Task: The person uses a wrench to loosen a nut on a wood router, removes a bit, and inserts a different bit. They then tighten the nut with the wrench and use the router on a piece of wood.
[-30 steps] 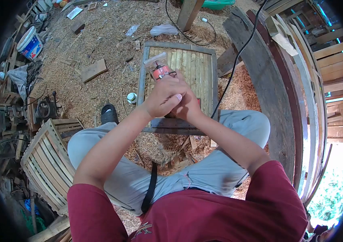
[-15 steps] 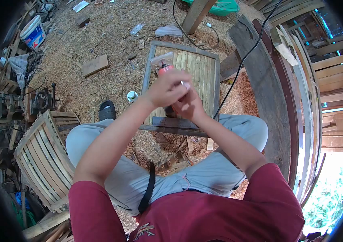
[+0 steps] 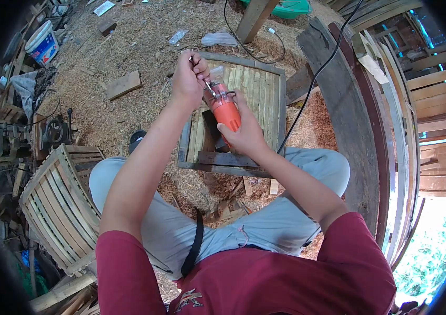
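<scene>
My right hand [image 3: 244, 131] is wrapped around an orange trim router [image 3: 226, 112], its clear base end pointing up and away from me. In my closed left hand [image 3: 189, 81] is a slim metal wrench [image 3: 210, 89], its far end at the router's collet area. Whether the wrench is seated on the nut is too small to tell. Under both hands lies a slatted wooden panel [image 3: 265, 100] with a dark frame. A dark wooden block [image 3: 211, 128] sits on the panel beside the router.
A black cable [image 3: 315, 79] runs down on the right beside long planks [image 3: 338, 121]. To the left stands another slatted wooden piece [image 3: 57, 205]. Sawdust, a loose board [image 3: 124, 85], plastic bags [image 3: 219, 39] and a white bucket [image 3: 43, 42] are on the floor.
My left hand has moved up and left, away from my right hand, and the wrench now shows. The router's orange body has come into fuller view. My left forearm now covers the small white bottle.
</scene>
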The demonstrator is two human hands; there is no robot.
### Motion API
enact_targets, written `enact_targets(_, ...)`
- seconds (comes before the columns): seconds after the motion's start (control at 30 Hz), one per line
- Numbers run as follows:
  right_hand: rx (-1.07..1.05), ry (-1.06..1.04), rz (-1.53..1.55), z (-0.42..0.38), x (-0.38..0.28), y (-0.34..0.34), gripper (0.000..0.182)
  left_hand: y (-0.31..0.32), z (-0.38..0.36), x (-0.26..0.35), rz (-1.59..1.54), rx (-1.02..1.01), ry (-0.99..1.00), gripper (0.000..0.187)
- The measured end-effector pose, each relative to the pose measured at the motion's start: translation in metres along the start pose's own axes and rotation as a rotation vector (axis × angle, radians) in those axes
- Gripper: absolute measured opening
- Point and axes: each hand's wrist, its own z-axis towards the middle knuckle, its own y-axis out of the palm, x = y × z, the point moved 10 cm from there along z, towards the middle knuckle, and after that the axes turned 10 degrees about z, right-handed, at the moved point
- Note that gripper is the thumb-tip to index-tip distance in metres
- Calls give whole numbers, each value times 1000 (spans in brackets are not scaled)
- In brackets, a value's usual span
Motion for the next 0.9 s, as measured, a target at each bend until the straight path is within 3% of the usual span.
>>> enact_targets(0.3, -33, 115, 56, -1, 3, 0, 105, -11, 7, -15, -62, 77, -59, 36)
enact_targets(0.43, 29, -14, -36, -1, -4, -2, 102, -8, 8, -15, -66, 22, -57, 35)
enact_targets(0.5, -5, 68, 27, -1, 4, -1, 105, -4, 6, -13, -69, -11, -46, 35)
enact_targets(0.6, -26, 109, 48, -1, 4, 0, 106, 7, -2, -7, 17, -22, 3, 35)
enact_targets(0.7, -27, 109, 57, 0, 4, 1, 106, 36, -16, -3, 188, -199, 39, 34)
enact_targets(0.9, -11, 95, 26, -1, 1, 2, 105, 31, -17, -2, 253, -123, 87, 34)
